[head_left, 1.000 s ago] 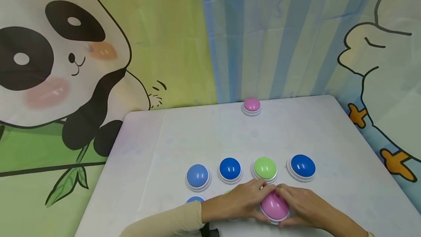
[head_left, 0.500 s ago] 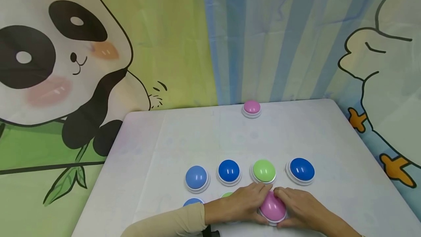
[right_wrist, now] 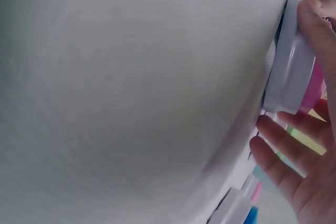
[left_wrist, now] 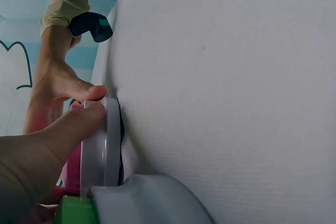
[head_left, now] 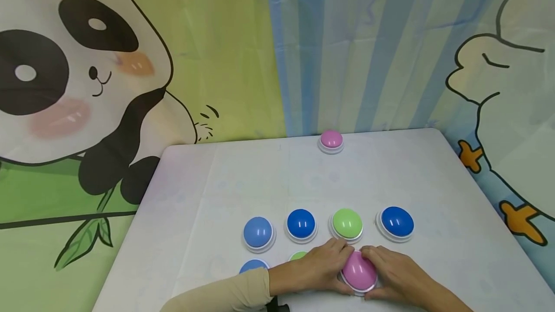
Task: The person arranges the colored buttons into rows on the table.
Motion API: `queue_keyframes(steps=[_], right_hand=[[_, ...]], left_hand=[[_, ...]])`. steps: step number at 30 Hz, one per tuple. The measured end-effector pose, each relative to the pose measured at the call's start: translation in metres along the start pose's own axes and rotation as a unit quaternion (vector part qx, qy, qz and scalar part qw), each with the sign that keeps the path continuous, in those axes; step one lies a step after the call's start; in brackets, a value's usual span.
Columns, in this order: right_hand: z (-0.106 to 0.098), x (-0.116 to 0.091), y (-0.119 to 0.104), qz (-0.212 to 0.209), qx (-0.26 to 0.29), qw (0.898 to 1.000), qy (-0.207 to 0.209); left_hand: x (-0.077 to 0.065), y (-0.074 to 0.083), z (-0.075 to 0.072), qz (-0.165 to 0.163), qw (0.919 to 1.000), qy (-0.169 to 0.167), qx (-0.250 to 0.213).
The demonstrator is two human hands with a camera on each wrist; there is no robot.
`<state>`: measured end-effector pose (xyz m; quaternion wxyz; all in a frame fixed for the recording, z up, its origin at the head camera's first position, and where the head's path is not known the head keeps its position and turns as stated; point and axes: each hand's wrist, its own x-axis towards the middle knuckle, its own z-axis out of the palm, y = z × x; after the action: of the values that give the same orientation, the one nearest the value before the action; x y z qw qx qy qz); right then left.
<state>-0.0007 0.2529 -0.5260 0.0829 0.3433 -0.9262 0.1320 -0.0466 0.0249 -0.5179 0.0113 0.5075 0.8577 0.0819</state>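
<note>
A large pink push button (head_left: 359, 271) with a white round base sits near the front of the white table. Both hands hold it, one from each side. My left hand (head_left: 325, 266) wraps the left side, thumb at the near edge of the base and fingers at the far edge. My right hand (head_left: 396, 273) grips the right side the same way. In the left wrist view both thumbs press the white base (left_wrist: 102, 150), their tips almost meeting. In the right wrist view the right thumb lies along the base (right_wrist: 289, 66), with some fingers spread below it.
Behind the hands stand a light blue button (head_left: 257, 232), a dark blue button (head_left: 301, 223), a green button (head_left: 347, 223) and another dark blue button (head_left: 397, 222). Another pink button (head_left: 331, 139) is at the far edge. The left arm partly hides a second light blue button (head_left: 253, 266).
</note>
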Motion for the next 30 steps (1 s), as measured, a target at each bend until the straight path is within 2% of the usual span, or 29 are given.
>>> queue_keyframes(steps=[7,12,15,19,23,25,28,30], right_hand=[[-0.009,0.001,-0.006,0.037,-0.001,0.998,-0.054],[-0.018,0.006,-0.008,0.048,-0.030,0.998,-0.019],[-0.028,0.016,-0.006,0.057,-0.036,0.998,-0.007],[-0.039,0.033,0.003,0.067,-0.038,0.997,0.005],[-0.045,0.059,0.017,0.042,-0.041,0.997,0.045],[-0.048,0.076,0.027,0.026,-0.044,0.997,0.063],[-0.054,0.103,0.044,0.022,-0.047,0.996,0.066],[-0.057,0.122,0.057,0.046,-0.035,0.997,0.044]], left_hand=[[-0.002,0.000,-0.002,-0.006,0.9997,-0.017,-0.014],[-0.006,-0.003,-0.008,-0.016,0.9990,-0.006,-0.042],[-0.007,-0.011,-0.019,-0.029,0.9968,0.001,-0.074],[-0.003,-0.030,-0.036,-0.040,0.9927,0.036,-0.108],[0.006,-0.056,-0.050,-0.042,0.9886,0.096,-0.108],[0.015,-0.071,-0.057,-0.053,0.9870,0.115,-0.099],[0.032,-0.097,-0.066,-0.093,0.9840,0.116,-0.097],[0.046,-0.116,-0.069,-0.129,0.9808,0.106,-0.101]])
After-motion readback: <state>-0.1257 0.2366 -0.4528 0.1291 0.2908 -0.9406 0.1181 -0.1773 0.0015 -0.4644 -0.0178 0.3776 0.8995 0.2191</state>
